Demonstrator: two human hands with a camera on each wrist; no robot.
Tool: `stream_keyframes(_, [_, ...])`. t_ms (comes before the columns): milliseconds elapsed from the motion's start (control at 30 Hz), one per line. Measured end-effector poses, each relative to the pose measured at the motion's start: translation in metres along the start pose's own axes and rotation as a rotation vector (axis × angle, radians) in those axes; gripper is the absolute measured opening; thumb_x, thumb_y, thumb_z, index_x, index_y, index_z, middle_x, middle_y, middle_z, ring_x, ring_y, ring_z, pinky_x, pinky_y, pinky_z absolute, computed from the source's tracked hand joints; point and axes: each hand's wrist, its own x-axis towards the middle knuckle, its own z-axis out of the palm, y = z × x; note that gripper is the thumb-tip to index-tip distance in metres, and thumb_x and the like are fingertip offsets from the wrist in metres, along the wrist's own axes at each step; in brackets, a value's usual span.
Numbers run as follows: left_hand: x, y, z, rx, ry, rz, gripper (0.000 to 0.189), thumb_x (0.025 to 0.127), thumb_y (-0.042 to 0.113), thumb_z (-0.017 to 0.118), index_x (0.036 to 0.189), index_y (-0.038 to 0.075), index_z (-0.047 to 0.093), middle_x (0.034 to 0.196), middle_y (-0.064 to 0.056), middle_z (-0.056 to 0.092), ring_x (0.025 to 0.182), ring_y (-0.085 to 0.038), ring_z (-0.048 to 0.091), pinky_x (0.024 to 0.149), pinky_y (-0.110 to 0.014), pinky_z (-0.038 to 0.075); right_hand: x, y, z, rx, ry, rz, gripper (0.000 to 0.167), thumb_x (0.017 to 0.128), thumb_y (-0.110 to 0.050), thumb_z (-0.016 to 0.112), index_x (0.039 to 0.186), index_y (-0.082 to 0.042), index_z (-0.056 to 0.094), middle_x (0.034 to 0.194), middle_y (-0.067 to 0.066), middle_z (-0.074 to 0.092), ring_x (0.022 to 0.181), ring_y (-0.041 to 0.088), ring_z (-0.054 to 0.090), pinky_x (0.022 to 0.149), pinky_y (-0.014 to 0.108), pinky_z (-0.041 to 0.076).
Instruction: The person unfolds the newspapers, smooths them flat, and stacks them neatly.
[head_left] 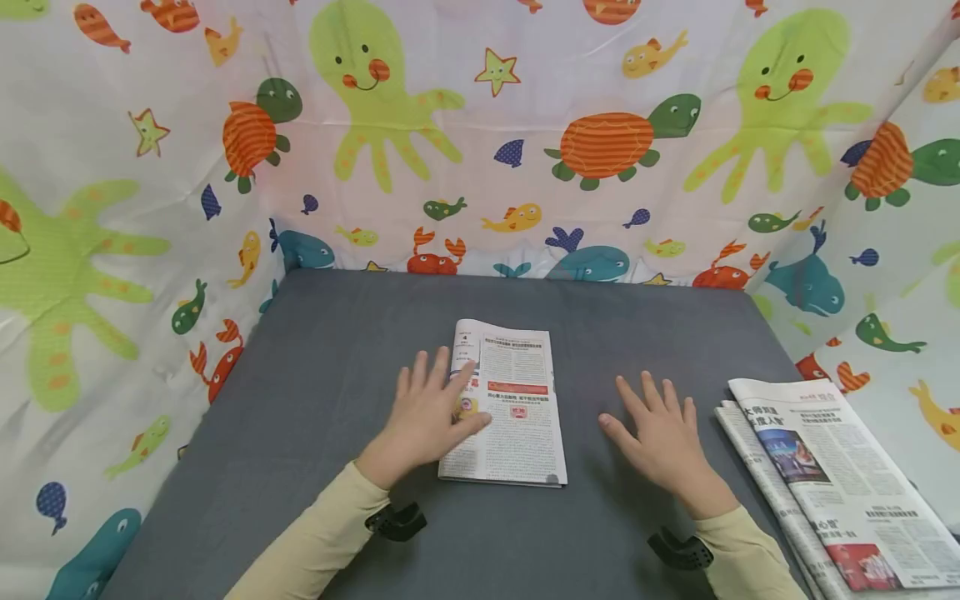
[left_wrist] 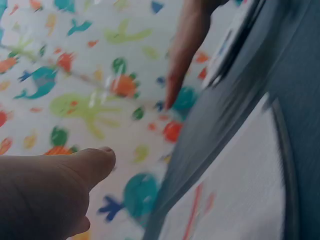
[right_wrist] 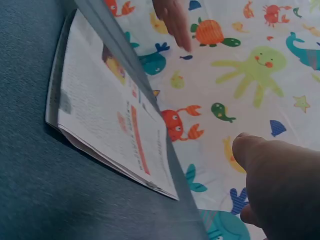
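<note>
A folded newspaper [head_left: 517, 442] lies flat near the middle of the dark grey table, its printed columns and red headline bar facing up. My left hand [head_left: 429, 412], fingers spread, overlaps the paper's left edge in the head view and holds nothing. To the right of the paper, my right hand [head_left: 660, 437] is over the bare table with its fingers apart, also holding nothing. The right wrist view shows the newspaper [right_wrist: 100, 90] from its side, with its folded layers along one edge. In the left wrist view the newspaper [left_wrist: 240, 180] appears blurred.
More folded newspapers [head_left: 862, 467] lie stacked at the table's right edge, beyond my right hand. A white curtain [head_left: 465, 217] printed with sea animals hangs along the back and both sides of the table [head_left: 337, 333]. Each wrist bears a black strap [head_left: 397, 523].
</note>
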Motion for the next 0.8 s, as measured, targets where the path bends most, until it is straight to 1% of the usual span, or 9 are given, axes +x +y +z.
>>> stream_keyframes(100, [0.010,0.028,0.022,0.019,-0.064,0.092,0.082,0.092,0.066,0.061,0.159,0.025,0.039,0.170,-0.020,0.020,0.156,-0.051,0.014,0.121,-0.071,0.016,0.000,-0.002,0.010,-0.010,-0.007,-0.005,0.075,0.100,-0.056,0.053,0.157,-0.008,0.040,0.164,0.033,0.025,0.150,0.062,0.016,0.115,0.080,0.011])
stream_keyframes(167, [0.015,0.044,0.038,0.059,-0.093,0.151,0.083,0.090,0.069,0.061,0.158,0.028,0.040,0.170,-0.017,0.023,0.155,-0.048,0.019,0.120,-0.069,0.021,0.000,-0.004,0.017,-0.018,-0.011,-0.010,0.074,0.100,-0.055,0.053,0.156,-0.009,0.041,0.163,0.033,0.026,0.149,0.062,0.018,0.114,0.080,0.013])
stream_keyframes(233, [0.020,0.057,0.054,0.091,-0.110,0.207,0.085,0.087,0.070,0.064,0.157,0.029,0.041,0.168,-0.016,0.027,0.154,-0.046,0.025,0.119,-0.068,0.026,0.000,-0.005,0.023,-0.023,-0.010,-0.015,0.074,0.100,-0.054,0.055,0.156,-0.008,0.042,0.163,0.033,0.028,0.149,0.062,0.021,0.114,0.080,0.016])
stream_keyframes(333, [0.023,0.071,0.072,0.123,-0.138,0.265,0.090,0.082,0.073,0.068,0.156,0.029,0.042,0.168,-0.015,0.029,0.154,-0.045,0.027,0.117,-0.068,0.029,0.000,-0.005,0.032,-0.032,-0.012,-0.025,0.073,0.099,-0.054,0.056,0.154,-0.008,0.044,0.161,0.033,0.031,0.147,0.062,0.024,0.112,0.080,0.020])
stream_keyframes(400, [0.023,0.077,0.081,0.132,-0.167,0.282,0.093,0.079,0.073,0.071,0.155,0.028,0.044,0.168,-0.014,0.029,0.154,-0.045,0.026,0.118,-0.068,0.029,0.000,-0.004,0.038,-0.033,-0.017,-0.028,0.072,0.099,-0.054,0.057,0.154,-0.009,0.045,0.161,0.032,0.031,0.147,0.061,0.025,0.112,0.081,0.021])
stream_keyframes(467, [0.024,0.081,0.088,0.145,-0.200,0.281,0.095,0.076,0.073,0.075,0.154,0.027,0.046,0.168,-0.012,0.030,0.155,-0.043,0.026,0.118,-0.068,0.028,-0.001,-0.003,0.045,-0.032,-0.024,-0.030,0.072,0.099,-0.053,0.058,0.154,-0.009,0.045,0.161,0.032,0.032,0.147,0.061,0.026,0.111,0.081,0.023])
stream_keyframes(533, [0.024,0.082,0.094,0.165,-0.225,0.276,0.094,0.075,0.071,0.077,0.153,0.027,0.047,0.167,-0.009,0.033,0.154,-0.042,0.029,0.117,-0.067,0.030,-0.002,-0.002,0.050,-0.027,-0.031,-0.027,0.072,0.098,-0.052,0.060,0.154,-0.009,0.046,0.161,0.032,0.032,0.147,0.061,0.027,0.110,0.081,0.024])
stream_keyframes(633, [0.023,0.081,0.101,0.190,-0.246,0.270,0.088,0.078,0.066,0.078,0.151,0.025,0.050,0.164,-0.006,0.039,0.151,-0.040,0.035,0.114,-0.065,0.034,-0.003,-0.002,0.057,-0.026,-0.045,-0.025,0.071,0.096,-0.048,0.064,0.152,-0.008,0.048,0.160,0.033,0.034,0.145,0.062,0.029,0.108,0.081,0.027])
stream_keyframes(800, [0.022,0.079,0.104,0.200,-0.243,0.280,0.074,0.086,0.059,0.074,0.148,0.024,0.054,0.160,-0.005,0.045,0.147,-0.039,0.040,0.111,-0.063,0.039,-0.003,-0.002,0.065,-0.039,-0.080,-0.021,0.070,0.094,-0.046,0.067,0.151,-0.007,0.050,0.158,0.034,0.036,0.144,0.062,0.031,0.107,0.080,0.029])
